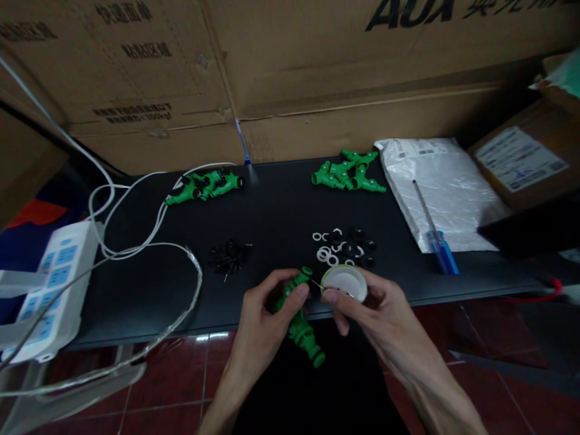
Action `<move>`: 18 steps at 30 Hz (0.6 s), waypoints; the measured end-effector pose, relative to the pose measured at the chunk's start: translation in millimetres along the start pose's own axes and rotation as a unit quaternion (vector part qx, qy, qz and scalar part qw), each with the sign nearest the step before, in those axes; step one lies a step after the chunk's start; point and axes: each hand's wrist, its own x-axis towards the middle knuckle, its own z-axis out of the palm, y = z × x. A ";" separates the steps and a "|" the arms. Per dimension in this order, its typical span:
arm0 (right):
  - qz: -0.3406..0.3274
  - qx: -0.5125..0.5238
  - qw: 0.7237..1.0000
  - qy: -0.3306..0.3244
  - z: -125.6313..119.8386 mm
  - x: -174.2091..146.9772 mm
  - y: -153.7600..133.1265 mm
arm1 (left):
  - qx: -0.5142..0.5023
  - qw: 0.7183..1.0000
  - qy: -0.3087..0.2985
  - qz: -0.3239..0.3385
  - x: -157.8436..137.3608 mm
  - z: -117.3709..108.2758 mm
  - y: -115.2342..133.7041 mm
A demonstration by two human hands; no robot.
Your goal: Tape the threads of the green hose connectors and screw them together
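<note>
My left hand (265, 314) is closed around a green plastic pipe fitting (302, 332), which is tilted, its lower end hanging past the table's front edge. Close beside it, my right hand (383, 311) grips a small round white dish (348, 279) with a yellowish rim. A thin, needle-like stick (319, 284) extends from the right thumb and fingers toward the fitting's upper end. Whether its tip touches the fitting I cannot tell. White rings (333, 260) and black rings (348, 249) lie just beyond the dish. Left of them is a pile of small black parts (229, 258).
More green fittings stand at the back left (220, 186) and back right (348, 175) of the dark table (276, 211). A blue-handled screwdriver (441, 251) rests on a white plastic parcel (446, 199). At left are a power strip (58, 284) and looping white cables. Cardboard boxes (317, 78) wall the back.
</note>
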 end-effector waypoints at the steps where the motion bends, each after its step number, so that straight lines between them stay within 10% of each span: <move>1: 0.005 -0.001 1.000 -0.013 0.9 0.0 -3.6 | -0.018 1.000 -0.004 -0.001 -1.0 -1.1 1.3; 18: 0.021 -0.046 0.992 -0.114 10.4 0.1 -28.0 | -0.127 0.990 -0.013 -0.057 -16.5 -15.5 17.2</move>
